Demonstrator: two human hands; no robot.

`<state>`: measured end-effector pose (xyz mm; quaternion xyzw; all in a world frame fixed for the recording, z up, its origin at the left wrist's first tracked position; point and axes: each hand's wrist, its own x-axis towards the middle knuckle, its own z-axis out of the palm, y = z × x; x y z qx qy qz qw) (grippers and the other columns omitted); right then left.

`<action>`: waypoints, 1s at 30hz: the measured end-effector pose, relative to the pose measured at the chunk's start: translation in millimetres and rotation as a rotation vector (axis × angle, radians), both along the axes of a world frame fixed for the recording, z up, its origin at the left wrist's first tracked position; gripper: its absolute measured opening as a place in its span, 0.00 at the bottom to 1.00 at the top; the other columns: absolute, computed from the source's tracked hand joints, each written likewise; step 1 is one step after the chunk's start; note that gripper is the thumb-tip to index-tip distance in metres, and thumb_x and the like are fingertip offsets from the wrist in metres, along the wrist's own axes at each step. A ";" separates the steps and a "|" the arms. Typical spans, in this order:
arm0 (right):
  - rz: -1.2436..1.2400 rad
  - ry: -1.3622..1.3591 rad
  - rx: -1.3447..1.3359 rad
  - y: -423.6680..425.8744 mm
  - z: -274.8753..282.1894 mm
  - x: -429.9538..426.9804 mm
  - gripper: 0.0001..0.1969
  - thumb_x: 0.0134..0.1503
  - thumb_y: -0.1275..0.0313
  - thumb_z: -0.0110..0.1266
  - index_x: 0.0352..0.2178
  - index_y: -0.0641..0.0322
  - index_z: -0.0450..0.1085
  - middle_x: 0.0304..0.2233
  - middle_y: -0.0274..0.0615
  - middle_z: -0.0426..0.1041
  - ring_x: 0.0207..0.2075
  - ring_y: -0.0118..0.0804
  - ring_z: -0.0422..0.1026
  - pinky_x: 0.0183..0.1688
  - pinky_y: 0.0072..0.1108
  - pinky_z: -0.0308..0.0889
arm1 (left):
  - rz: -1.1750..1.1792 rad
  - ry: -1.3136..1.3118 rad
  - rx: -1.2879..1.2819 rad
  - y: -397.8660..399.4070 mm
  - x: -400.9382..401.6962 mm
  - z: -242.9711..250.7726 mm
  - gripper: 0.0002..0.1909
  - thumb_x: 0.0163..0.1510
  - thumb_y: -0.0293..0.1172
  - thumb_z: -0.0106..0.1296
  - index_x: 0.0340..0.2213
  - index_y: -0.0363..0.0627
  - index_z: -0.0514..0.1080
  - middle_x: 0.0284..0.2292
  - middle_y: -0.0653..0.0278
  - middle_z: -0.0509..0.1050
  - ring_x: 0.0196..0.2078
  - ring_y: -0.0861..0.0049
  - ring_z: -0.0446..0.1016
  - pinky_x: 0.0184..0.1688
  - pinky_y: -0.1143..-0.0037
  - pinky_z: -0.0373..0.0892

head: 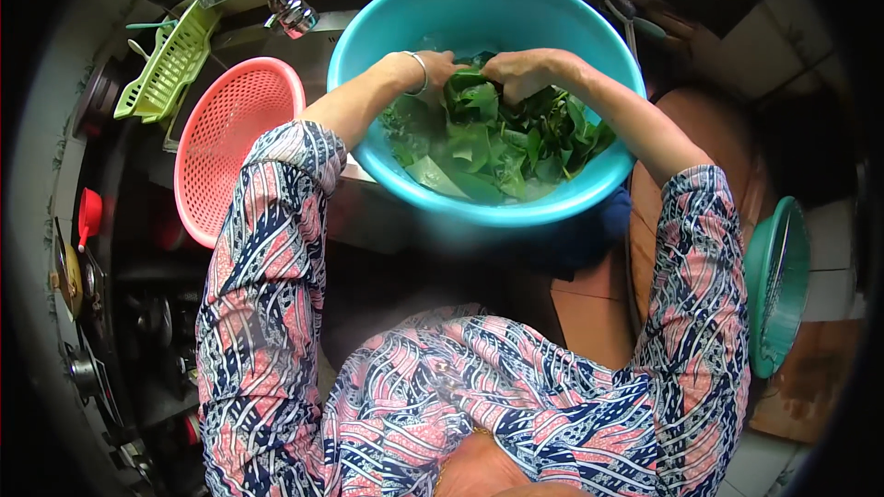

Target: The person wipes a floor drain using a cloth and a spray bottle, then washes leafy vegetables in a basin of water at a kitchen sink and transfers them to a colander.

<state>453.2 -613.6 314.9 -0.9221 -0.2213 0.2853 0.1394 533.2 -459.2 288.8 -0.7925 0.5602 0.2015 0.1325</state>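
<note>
A large turquoise plastic basin (476, 214) stands before me, holding water and a heap of broad green leaves (518, 145). Both hands reach over its near rim into the heap. My left hand (440, 74), with a bangle at the wrist, grips leaves near the far side; its lower fingers are partly hidden among them. Close beside it on the right, my right hand (519, 73) is bent down with its fingers closed on the same bunch of leaves. Some leaves lie under the cloudy water, and others stick up at the right.
A pink perforated plastic basket (231, 138) leans left of the basin. Behind it are a green dish rack (169, 65) and a metal tap (293, 17). A red dipper (90, 214) hangs at far left. At right stands a green plastic basin (763, 290), near a brown round surface (704, 117).
</note>
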 end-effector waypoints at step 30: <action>0.298 -0.282 -0.379 23.7 -3.0 -26.2 0.53 0.33 0.51 0.61 0.55 0.59 0.40 0.56 0.53 0.42 0.51 0.58 0.53 0.50 0.35 0.58 | -0.007 -0.080 0.040 29.9 -50.1 33.0 0.41 0.32 0.34 0.58 0.48 0.41 0.52 0.39 0.49 0.65 0.39 0.55 0.67 0.41 0.68 0.65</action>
